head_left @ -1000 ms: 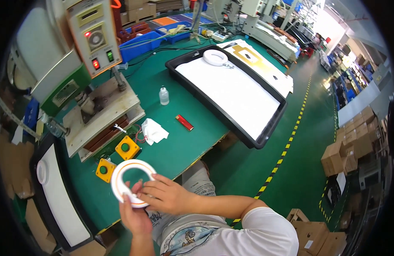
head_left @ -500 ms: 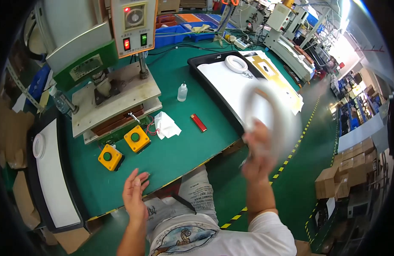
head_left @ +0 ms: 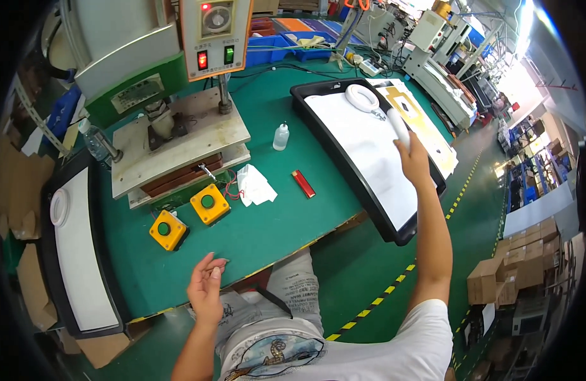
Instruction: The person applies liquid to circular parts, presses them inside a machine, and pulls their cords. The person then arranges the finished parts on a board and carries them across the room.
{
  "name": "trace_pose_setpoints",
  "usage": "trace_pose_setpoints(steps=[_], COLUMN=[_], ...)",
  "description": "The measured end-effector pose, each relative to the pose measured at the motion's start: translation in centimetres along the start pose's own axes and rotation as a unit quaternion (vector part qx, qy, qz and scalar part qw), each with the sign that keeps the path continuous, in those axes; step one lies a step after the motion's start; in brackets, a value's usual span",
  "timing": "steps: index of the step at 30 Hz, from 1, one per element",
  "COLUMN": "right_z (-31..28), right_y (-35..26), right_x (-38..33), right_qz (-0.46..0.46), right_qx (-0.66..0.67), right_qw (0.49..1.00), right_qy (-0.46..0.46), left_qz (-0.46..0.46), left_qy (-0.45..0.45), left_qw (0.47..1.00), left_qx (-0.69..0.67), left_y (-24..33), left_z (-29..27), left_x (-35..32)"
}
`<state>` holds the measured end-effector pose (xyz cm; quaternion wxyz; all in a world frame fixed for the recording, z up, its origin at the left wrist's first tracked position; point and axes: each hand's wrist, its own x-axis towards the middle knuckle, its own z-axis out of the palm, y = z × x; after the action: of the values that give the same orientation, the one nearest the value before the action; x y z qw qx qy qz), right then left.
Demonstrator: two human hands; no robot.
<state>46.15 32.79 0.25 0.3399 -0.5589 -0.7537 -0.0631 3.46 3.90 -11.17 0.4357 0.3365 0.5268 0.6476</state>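
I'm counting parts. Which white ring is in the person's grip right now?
The white ring held on edge in the right hand over the right tray. Another ring lies flat there; a third lies flat in the left tray.

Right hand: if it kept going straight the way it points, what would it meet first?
The right hand, holding a white ring edge-on, points up the black tray. Probably it meets the other white ring lying there first; depth is unclear.

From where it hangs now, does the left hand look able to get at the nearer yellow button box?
Probably yes. The left hand is open and empty at the table's near edge, and only bare green tabletop lies between it and the yellow button box.
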Motion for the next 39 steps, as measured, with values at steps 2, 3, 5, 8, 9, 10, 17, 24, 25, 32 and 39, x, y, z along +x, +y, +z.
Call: trace_pose_setpoints(steps=[2, 3, 5, 8, 9, 10, 17, 24, 25, 32, 39], right_z=[2.0, 2.6, 3.3, 4.0, 4.0, 4.2, 3.9, 0.8, 0.3, 7.9, 10.9], right_y=[3.5, 3.9, 4.3, 6.6, 6.8, 7.2, 5.8, -9.5, -11.8, -21.8, -30.7], right_x=[0.7, 1.1, 2.1, 2.0, 1.8, 1.6, 0.5, -4.8, -6.6, -17.2, -17.7], right_qz=[0.002, 0.010, 0.072, 0.045, 0.057, 0.066, 0.089, -0.095, -0.077, -0.226, -0.276], right_qx=[-0.045, -0.109, -0.190, -0.235, -0.263, -0.285, -0.304, -0.041, -0.005, 0.225, 0.309], right_qw=[0.998, 0.990, 0.958, 0.947, 0.938, 0.931, 0.920, 0.994, 0.997, 0.938, 0.900], right_qy=[-0.037, -0.093, -0.201, -0.215, -0.221, -0.219, -0.233, -0.023, -0.025, -0.133, -0.140], left_qz=[0.018, 0.020, 0.031, 0.048, 0.048, 0.045, 0.055, 0.008, 0.011, 0.164, 0.172], left_qy=[-0.015, -0.008, 0.015, 0.009, 0.014, 0.010, -0.006, -0.041, -0.010, 0.075, 0.278], left_qw=[1.000, 1.000, 0.999, 0.998, 0.998, 0.998, 0.996, 0.998, 0.999, 0.945, 0.775], left_qx=[0.012, 0.013, 0.023, 0.042, 0.044, 0.042, 0.065, -0.044, -0.038, 0.273, 0.541], left_y=[-0.3, -0.3, -0.2, -0.9, -0.8, -0.7, -0.8, 1.8, 2.9, 12.8, 12.5], left_z=[0.0, 0.1, 0.3, 0.1, 0.1, 0.3, 0.4, -1.7, -2.4, -11.0, -27.5], left_x=[0.0, -0.2, -0.4, -0.8, -0.8, -0.8, -1.0, -0.6, -0.4, 3.9, 13.4])
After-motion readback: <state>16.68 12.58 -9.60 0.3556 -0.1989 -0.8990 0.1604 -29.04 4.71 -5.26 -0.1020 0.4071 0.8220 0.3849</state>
